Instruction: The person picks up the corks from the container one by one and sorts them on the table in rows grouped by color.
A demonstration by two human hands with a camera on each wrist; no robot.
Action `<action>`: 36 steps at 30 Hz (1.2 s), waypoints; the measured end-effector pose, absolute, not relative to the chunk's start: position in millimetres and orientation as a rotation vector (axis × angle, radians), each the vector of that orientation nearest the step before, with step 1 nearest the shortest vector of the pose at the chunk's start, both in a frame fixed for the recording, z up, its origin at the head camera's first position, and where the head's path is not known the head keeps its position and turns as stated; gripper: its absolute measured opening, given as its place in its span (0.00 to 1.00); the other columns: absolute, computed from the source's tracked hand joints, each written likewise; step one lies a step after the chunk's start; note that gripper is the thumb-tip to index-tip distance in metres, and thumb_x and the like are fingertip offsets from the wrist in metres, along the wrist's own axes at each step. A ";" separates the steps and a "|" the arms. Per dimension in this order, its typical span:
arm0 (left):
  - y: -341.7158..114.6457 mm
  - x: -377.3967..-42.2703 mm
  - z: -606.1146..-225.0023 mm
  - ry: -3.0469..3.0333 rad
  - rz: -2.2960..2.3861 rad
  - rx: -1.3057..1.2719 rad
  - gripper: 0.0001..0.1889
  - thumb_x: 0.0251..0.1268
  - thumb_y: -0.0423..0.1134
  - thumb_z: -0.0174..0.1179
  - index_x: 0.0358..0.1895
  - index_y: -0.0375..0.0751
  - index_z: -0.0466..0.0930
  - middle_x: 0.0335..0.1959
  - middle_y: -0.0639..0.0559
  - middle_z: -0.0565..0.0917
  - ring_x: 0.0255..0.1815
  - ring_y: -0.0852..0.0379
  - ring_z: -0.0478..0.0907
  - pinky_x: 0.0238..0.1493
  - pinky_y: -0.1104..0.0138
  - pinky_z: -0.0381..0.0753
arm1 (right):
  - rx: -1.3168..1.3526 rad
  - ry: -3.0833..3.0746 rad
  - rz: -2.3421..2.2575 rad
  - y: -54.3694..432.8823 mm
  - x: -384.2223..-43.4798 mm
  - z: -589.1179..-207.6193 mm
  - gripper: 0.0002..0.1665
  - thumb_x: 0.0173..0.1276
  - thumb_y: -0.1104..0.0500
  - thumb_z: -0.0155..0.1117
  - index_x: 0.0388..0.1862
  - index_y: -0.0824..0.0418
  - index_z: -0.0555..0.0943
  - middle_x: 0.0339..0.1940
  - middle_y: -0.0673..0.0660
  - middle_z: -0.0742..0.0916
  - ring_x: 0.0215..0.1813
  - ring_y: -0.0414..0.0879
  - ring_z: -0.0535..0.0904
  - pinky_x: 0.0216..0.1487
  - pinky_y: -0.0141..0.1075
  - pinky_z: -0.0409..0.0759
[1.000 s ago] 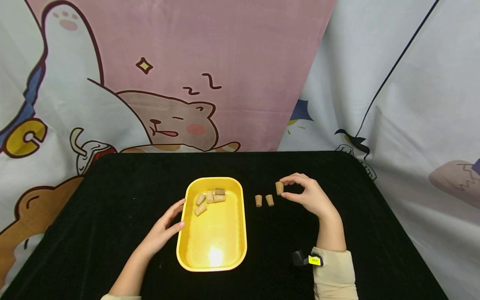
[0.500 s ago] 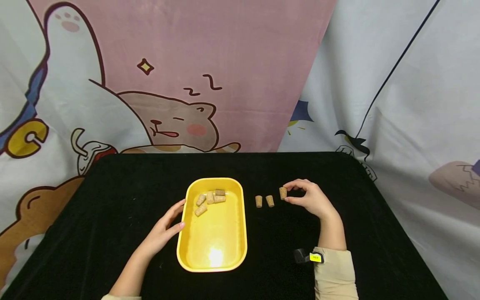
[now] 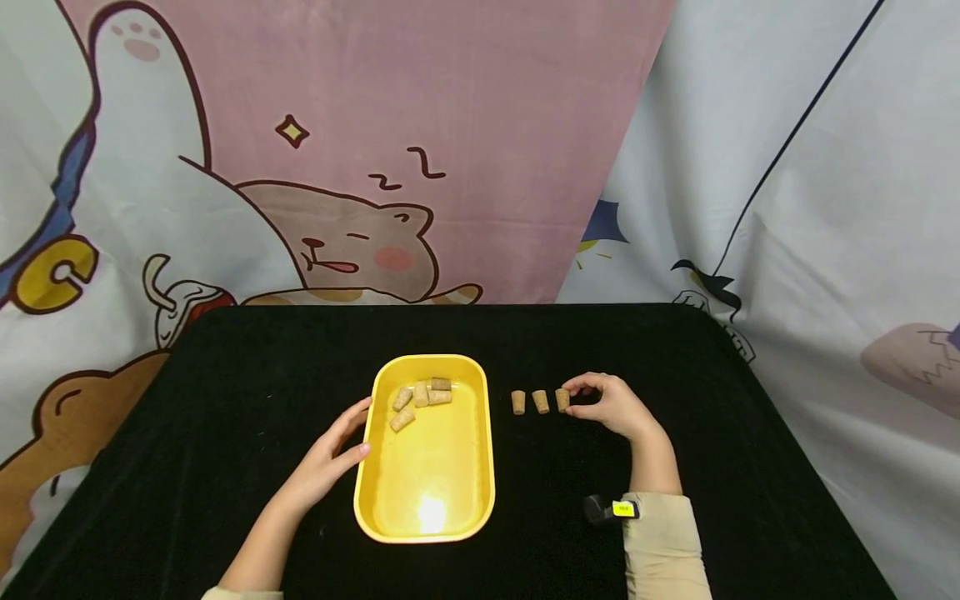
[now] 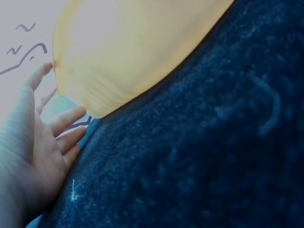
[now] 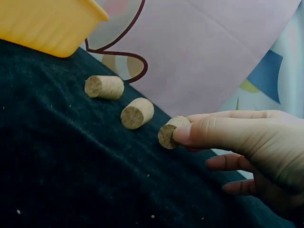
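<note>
Between thumb and fingertips my right hand (image 3: 613,407) pinches a cork stopper (image 5: 167,135), low over the black cloth. It lines up in a row with two upright corks, the middle cork (image 3: 541,402) and the left cork (image 3: 518,402). My left hand (image 3: 324,460) rests against the left side of a yellow tray (image 3: 362,500), its fingers fairly straight along the wall and the thumb at the rim. In the left wrist view those fingers (image 4: 69,118) touch the tray's outer wall. Several loose corks (image 3: 422,395) lie in the far end of the tray.
A black cloth (image 3: 247,400) covers the table. Behind it hangs a printed curtain (image 3: 510,150) with cartoon animals. A small black device with a yellow label (image 3: 623,508) is at the right wrist, by the beige sleeve (image 3: 663,542).
My right hand has brought its cork down and closer to the row, so that it stands level with the other two. The left hand and tray have stayed put.
</note>
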State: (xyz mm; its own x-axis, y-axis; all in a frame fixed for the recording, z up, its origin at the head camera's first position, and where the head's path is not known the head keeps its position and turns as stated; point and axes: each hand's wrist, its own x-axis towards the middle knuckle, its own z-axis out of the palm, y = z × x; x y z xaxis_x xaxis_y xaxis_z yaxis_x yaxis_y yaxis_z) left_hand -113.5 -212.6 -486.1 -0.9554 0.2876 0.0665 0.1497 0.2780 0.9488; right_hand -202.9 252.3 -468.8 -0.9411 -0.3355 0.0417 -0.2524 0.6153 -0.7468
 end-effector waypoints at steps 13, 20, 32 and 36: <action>-212.6 -115.2 -487.1 2.415 1.764 0.399 0.30 0.71 0.39 0.54 0.73 0.50 0.56 0.69 0.39 0.65 0.70 0.35 0.56 0.60 0.32 0.53 | -0.432 2.701 -1.244 253.3 -207.3 -477.3 0.19 0.57 0.57 0.73 0.48 0.56 0.82 0.45 0.53 0.82 0.48 0.51 0.74 0.49 0.47 0.72; -212.3 -115.1 -486.2 2.413 1.769 0.410 0.30 0.71 0.39 0.54 0.74 0.50 0.56 0.69 0.39 0.65 0.70 0.35 0.56 0.60 0.32 0.52 | -0.436 2.693 -1.227 253.7 -207.7 -475.6 0.21 0.56 0.55 0.73 0.50 0.56 0.81 0.44 0.54 0.82 0.47 0.51 0.74 0.48 0.46 0.72; -212.0 -114.6 -487.2 2.425 1.759 0.412 0.30 0.71 0.39 0.54 0.74 0.49 0.56 0.69 0.39 0.66 0.70 0.35 0.56 0.60 0.32 0.53 | -0.451 2.739 -1.251 248.5 -199.6 -444.7 0.26 0.60 0.56 0.70 0.57 0.59 0.78 0.46 0.55 0.81 0.49 0.52 0.74 0.47 0.47 0.72; -212.8 -114.8 -488.1 2.423 1.763 0.412 0.30 0.71 0.39 0.54 0.74 0.50 0.56 0.69 0.39 0.66 0.70 0.35 0.56 0.60 0.32 0.53 | -0.509 2.782 -1.285 241.2 -197.7 -433.4 0.23 0.61 0.56 0.69 0.56 0.56 0.79 0.46 0.53 0.82 0.50 0.54 0.74 0.49 0.49 0.71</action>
State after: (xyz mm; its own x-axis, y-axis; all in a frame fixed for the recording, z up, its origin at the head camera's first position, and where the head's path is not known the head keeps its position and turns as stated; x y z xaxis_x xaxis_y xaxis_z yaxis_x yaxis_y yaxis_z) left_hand -114.8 -212.8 -488.1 -0.9562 0.2857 0.0645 0.1492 0.2858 0.9466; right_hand -197.7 241.2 -433.4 -0.9457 -0.3078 0.1041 -0.2789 0.6045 -0.7462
